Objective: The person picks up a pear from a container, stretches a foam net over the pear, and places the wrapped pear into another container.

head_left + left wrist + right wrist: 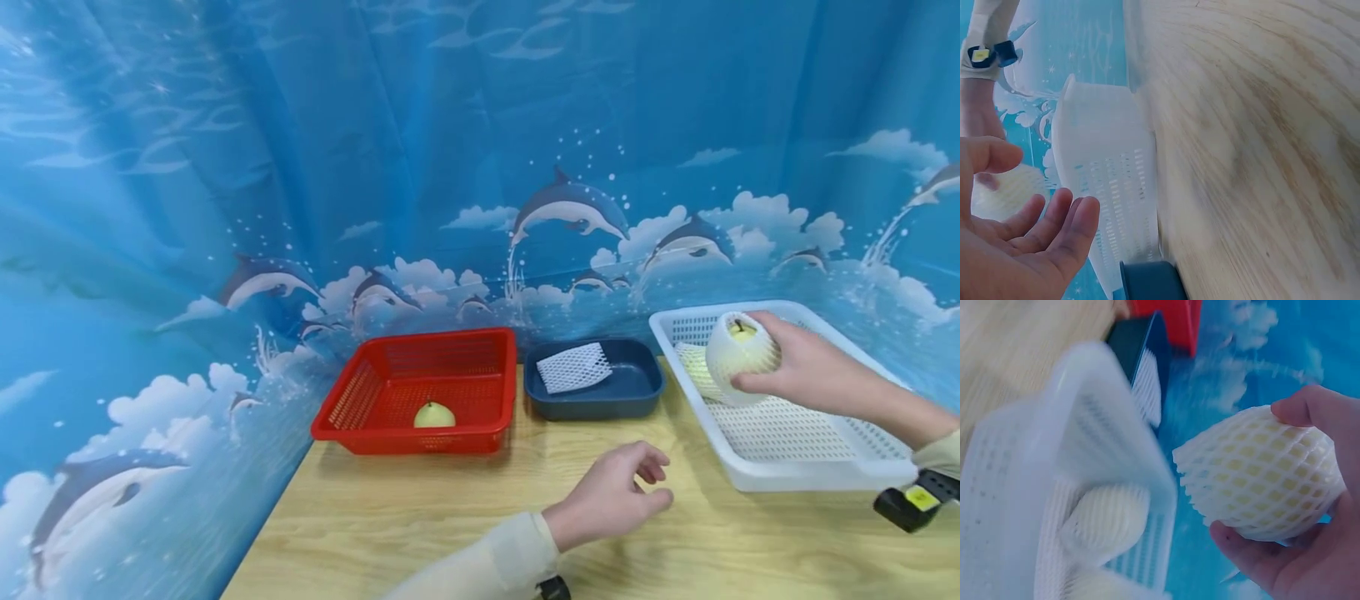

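- The right hand (798, 367) reaches in from the right over the white basket (802, 477), its forearm slanting left and towards the far side.
- Its grip is clamped on the netted fruit (731, 360), thumb and fingers curled round opposite sides; the fruit's stem and yellow top show through the upper end of the white foam net.
- The netted fruit is raised over the far left part of the white basket; the right wrist view shows it well clear of the basket wall.
- The left hand (611, 493) comes in from the near side, forearm slanting right and away, above the tabletop (405, 525) between the near edge and the blue tray (592, 408).
- Its grip is apart: the thumb stands off from loosely bent fingers, with a gap between, and the left wrist view shows the palm.
- Inside the white basket, two other netted fruits (1110, 519) lie near each other, blurred in the right wrist view.
- The blue tray, left of the white basket, holds a loose foam net (573, 367).
- The red basket (348, 433), farther left, holds one bare fruit (433, 415) near its near wall.
- A dolphin-printed curtain (450, 125) hangs behind the containers.
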`<state>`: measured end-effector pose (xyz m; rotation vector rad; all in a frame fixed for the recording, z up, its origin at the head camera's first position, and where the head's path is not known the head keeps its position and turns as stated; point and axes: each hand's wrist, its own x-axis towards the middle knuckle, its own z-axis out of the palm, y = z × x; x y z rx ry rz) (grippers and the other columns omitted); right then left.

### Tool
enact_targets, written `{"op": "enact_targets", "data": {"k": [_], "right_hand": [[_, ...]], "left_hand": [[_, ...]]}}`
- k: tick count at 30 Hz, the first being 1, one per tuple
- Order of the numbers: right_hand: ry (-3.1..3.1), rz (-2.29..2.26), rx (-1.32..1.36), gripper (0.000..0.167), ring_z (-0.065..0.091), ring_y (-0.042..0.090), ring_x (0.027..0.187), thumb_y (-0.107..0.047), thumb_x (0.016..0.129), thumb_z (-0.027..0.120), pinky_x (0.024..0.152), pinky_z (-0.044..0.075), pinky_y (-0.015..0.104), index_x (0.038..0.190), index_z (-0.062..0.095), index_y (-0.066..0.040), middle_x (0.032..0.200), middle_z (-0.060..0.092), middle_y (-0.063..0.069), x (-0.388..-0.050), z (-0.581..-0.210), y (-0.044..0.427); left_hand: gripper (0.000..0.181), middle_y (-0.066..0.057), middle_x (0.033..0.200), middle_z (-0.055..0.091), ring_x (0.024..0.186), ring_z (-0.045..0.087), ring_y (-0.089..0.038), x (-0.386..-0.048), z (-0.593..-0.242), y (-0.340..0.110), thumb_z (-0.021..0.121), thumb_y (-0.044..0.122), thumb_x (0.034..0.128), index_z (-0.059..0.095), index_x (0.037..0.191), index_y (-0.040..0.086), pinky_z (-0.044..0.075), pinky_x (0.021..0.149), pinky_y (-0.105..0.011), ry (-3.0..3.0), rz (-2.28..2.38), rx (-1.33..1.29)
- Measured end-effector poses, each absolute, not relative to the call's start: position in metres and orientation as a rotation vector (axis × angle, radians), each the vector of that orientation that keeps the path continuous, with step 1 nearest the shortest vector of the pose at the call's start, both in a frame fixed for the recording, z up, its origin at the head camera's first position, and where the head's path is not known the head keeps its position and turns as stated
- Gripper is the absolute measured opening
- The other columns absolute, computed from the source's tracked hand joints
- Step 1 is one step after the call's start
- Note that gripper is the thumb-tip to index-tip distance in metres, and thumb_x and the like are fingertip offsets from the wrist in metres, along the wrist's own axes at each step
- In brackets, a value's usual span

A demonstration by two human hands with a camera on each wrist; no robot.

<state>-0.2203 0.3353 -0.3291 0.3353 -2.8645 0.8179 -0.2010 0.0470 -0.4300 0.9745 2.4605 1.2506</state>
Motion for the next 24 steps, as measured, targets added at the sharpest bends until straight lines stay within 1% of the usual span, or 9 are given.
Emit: {"op": "enact_targets", "data": {"k": [6,11,16,20,21,24], "right_hand": [[-2.952,0.825,0.267,0.094,0.058,0.02,0.076,-0.033,0.085,0.08,0.057,0.048,0.037,0.149,0.024,0.007,0.1,0.062,0.015,-0.24,-0.343,0.374],[-3.009,0.789,0.262,0.095,0.062,0.02,0.08,-0.033,0.087,0.078,0.061,0.05,0.037,0.148,0.021,0.012,0.106,0.063,0.02,-0.252,-0.349,0.398],[-3.077,0.721,0.252,0.097,0.062,0.021,0.079,-0.034,0.085,0.078,0.06,0.05,0.038,0.146,0.021,0.015,0.107,0.063,0.022,-0.266,-0.353,0.411],[-3.155,0.646,0.254,0.1,0.062,0.022,0.08,-0.035,0.082,0.078,0.06,0.051,0.038,0.146,0.021,0.016,0.11,0.063,0.025,-0.277,-0.358,0.418],[-3.173,0.623,0.263,0.101,0.062,0.024,0.081,-0.035,0.082,0.079,0.061,0.052,0.039,0.146,0.021,0.017,0.112,0.062,0.028,-0.279,-0.359,0.42],[-3.218,0.591,0.258,0.102,0.063,0.026,0.083,-0.034,0.079,0.08,0.064,0.053,0.042,0.145,0.021,0.018,0.113,0.06,0.031,-0.286,-0.362,0.424]], "left_hand": [[0.028,0.012,0.096,0.066,0.086,0.059,0.005,-0.201,-0.429,0.044,0.071,0.02,0.089,0.065,0.116,0.016,0.049,0.074,-0.012,2.473,1.274,0.961],[0.025,0.018,0.09,0.061,0.08,0.057,0.007,-0.203,-0.43,0.049,0.069,0.02,0.0909,0.065,0.115,0.016,0.05,0.071,-0.013,2.434,1.272,0.962],[0.026,0.019,0.086,0.062,0.078,0.057,0.007,-0.201,-0.43,0.066,0.069,0.024,0.092,0.065,0.116,0.016,0.049,0.07,-0.014,2.409,1.289,0.925],[0.029,0.015,0.086,0.065,0.072,0.06,0.004,-0.201,-0.43,0.088,0.07,0.029,0.0922,0.065,0.118,0.017,0.051,0.068,-0.017,2.362,1.343,0.776],[0.029,0.013,0.085,0.066,0.07,0.061,0.002,-0.202,-0.43,0.094,0.07,0.029,0.0923,0.065,0.118,0.016,0.051,0.067,-0.019,2.332,1.371,0.731],[0.026,0.005,0.082,0.069,0.066,0.066,-0.007,-0.205,-0.433,0.112,0.069,0.03,0.0931,0.064,0.115,0.016,0.054,0.065,-0.024,2.211,1.482,0.587]]}}
